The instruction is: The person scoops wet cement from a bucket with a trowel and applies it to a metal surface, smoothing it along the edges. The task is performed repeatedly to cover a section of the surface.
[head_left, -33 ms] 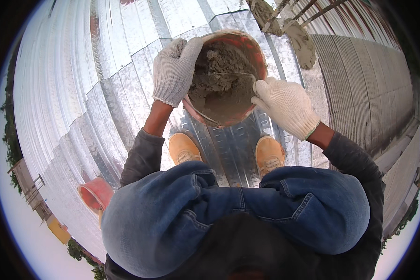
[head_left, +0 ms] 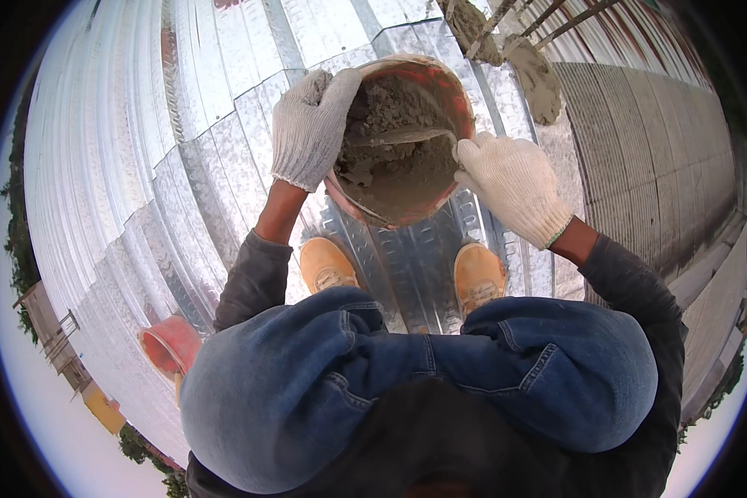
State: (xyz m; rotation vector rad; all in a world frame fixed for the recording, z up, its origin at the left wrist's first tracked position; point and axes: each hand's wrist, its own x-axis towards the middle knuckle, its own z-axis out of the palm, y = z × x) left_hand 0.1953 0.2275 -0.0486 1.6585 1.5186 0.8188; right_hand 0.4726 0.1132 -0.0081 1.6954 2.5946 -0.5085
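A red bucket with a mortar-smeared rim stands between and ahead of my shoes, holding wet grey mortar. My left hand, in a whitish knit glove, is closed over the bucket's left rim. At the right rim my right hand, also gloved, is closed round the handle end of a trowel. The mortar-coated trowel blade reaches leftward across the inside of the bucket, over the mortar. Its handle is mostly hidden inside my fist.
Shiny corrugated metal sheets lie under my shoes and stretch left. A second red bucket lies tipped beside my left knee. Beyond the first bucket, mortar patches and steel rods stand near. Grey corrugated roofing spreads to the right.
The trowel blade has turned and now shows as a narrower shape above the mortar. My right hand has shifted slightly right; my left hand keeps its place on the rim.
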